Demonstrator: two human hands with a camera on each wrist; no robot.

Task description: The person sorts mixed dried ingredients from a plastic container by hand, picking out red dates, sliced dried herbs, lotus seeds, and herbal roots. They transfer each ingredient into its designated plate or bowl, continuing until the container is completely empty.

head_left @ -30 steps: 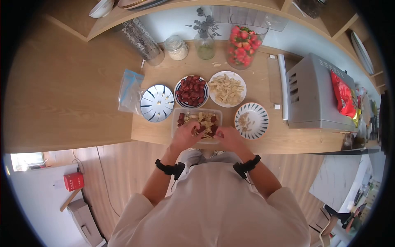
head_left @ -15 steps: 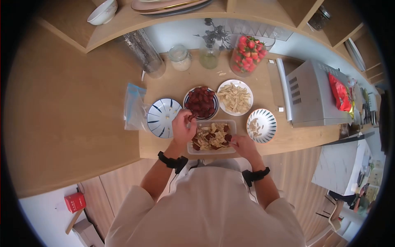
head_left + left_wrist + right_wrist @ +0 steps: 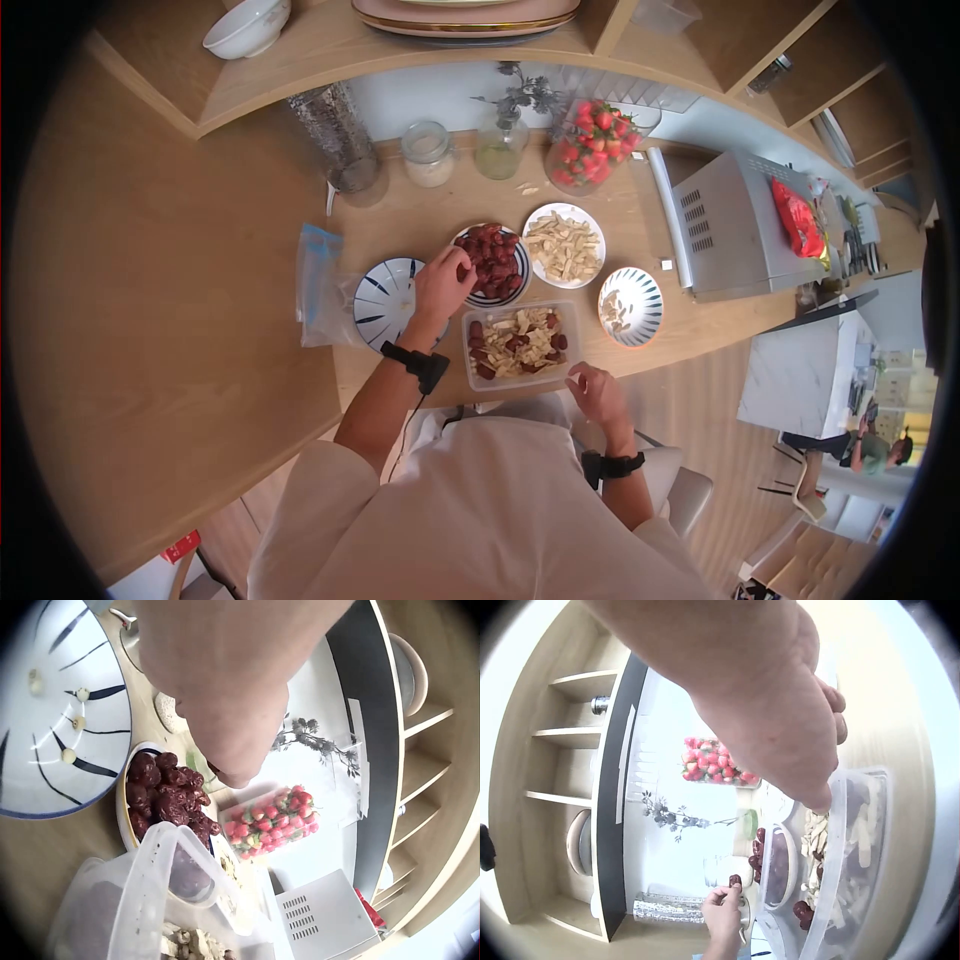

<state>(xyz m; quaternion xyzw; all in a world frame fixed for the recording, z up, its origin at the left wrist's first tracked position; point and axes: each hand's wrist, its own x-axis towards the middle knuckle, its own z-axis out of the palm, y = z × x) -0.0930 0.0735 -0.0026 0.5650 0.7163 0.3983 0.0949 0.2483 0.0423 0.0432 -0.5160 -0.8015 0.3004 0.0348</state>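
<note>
My left hand [image 3: 443, 285] pinches a dried red date [image 3: 735, 880] beside the left edge of the bowl of dates [image 3: 497, 262]. Just in front of that bowl, a clear plastic container [image 3: 572, 318] holds pale dried slices [image 3: 510, 345] with several dates among them. My right hand [image 3: 600, 395] is at the container's near right corner, its fingers loosely curled. In the right wrist view, a fingertip [image 3: 822, 804] of it is right at the rim, and nothing shows held.
A blue-striped plate [image 3: 375, 305] with a few small pale pieces stands left, near a zip bag [image 3: 318, 290]. Pale strips fill a white plate [image 3: 565, 245]; a patterned bowl [image 3: 645, 300] holds a few. Behind stand jars, a vase, strawberries [image 3: 590, 150] and a microwave [image 3: 740, 225].
My left hand has moved from the container to the bowl of dates and now holds a date. The right hand has drawn back from the contents to the container's near right corner.
</note>
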